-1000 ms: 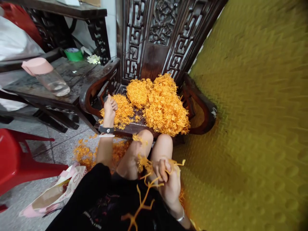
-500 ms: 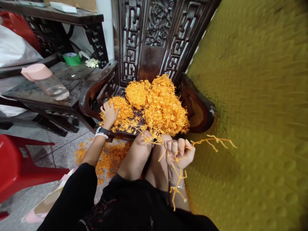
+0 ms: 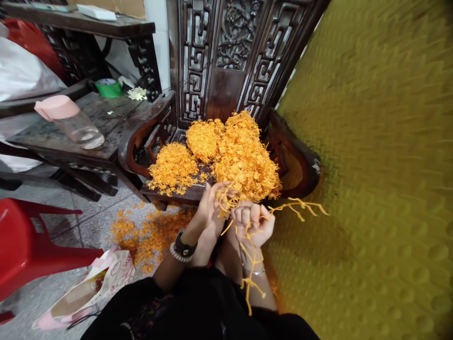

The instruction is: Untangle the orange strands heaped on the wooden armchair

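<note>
My right hand [image 3: 255,224] is a fist above my knees, closed round orange branching stems [image 3: 252,264]. Bare twig ends stick out to the right and hang down over the wrist. Small orange florets [image 3: 230,200] cluster at the left end of the sprig. My left hand [image 3: 212,203] is curled round that end, its fingers partly hidden by the florets. Just beyond both hands, a large orange heap [image 3: 244,165] rests on a dark carved wooden chair [image 3: 191,194]. A rounder clump [image 3: 205,139] sits behind, and a smaller pile of loose florets [image 3: 173,167] lies to the left.
Orange bits [image 3: 152,236] litter the tiled floor. On the left stand a red plastic stool [image 3: 31,241] and a paper bag [image 3: 88,293]. A clear bottle [image 3: 76,123] and green tape [image 3: 108,88] lie on the side table [image 3: 109,127]. A yellow-green textured surface [image 3: 371,165] fills the right.
My left hand was open over the small pile; it has come right to the sprig's floret end. My right hand rose with the stems, then shifted slightly left.
</note>
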`<state>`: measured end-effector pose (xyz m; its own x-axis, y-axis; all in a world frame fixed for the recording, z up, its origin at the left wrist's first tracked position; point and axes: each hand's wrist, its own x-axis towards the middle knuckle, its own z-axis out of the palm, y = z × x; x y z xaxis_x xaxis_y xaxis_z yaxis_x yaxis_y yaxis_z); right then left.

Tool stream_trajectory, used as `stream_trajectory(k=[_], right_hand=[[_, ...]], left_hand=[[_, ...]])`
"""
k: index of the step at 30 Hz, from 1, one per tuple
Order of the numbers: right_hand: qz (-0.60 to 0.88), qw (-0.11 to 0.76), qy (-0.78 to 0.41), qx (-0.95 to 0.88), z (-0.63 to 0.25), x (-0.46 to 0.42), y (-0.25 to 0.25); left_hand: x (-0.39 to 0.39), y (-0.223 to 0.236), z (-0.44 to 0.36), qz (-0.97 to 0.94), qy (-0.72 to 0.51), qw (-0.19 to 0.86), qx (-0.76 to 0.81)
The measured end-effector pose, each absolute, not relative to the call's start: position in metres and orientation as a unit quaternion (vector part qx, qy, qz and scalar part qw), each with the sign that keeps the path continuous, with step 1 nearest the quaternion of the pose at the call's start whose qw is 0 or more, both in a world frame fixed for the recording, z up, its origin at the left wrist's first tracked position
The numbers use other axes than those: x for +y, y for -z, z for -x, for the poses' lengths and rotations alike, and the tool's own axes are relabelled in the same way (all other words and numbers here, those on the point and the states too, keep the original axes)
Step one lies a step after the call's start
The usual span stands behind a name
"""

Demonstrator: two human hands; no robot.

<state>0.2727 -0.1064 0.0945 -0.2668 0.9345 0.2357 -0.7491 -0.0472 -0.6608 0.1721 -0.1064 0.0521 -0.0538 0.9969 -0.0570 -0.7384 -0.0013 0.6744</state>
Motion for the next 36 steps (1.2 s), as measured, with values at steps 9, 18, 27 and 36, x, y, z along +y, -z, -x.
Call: stream_trajectory(k=[9,18,27,36], right_hand=[[0.214,0.520,-0.753,-0.342,-0.280,-0.119,-0.088],[0.299,0.493,-0.713,-0.399,-0.276,-0.152,-0.089],[0.244,0.569,-0.641,-0.454,-0.295,-0.161,-0.102],[0.208,0.656,-0.585,-0.429,-0.289,-0.132,-0.110]], left_hand=[[-0.079,-0.039,-0.151,-0.240,-0.712,0.480,0.453],[-0.052,-0.009,-0.120,-0.259,-0.750,0.342,0.503],[0.016,-0.019,-0.004,-0.373,-0.523,0.061,0.764],[-0.029,0.003,-0.006,-0.436,-0.356,-0.025,0.826]])
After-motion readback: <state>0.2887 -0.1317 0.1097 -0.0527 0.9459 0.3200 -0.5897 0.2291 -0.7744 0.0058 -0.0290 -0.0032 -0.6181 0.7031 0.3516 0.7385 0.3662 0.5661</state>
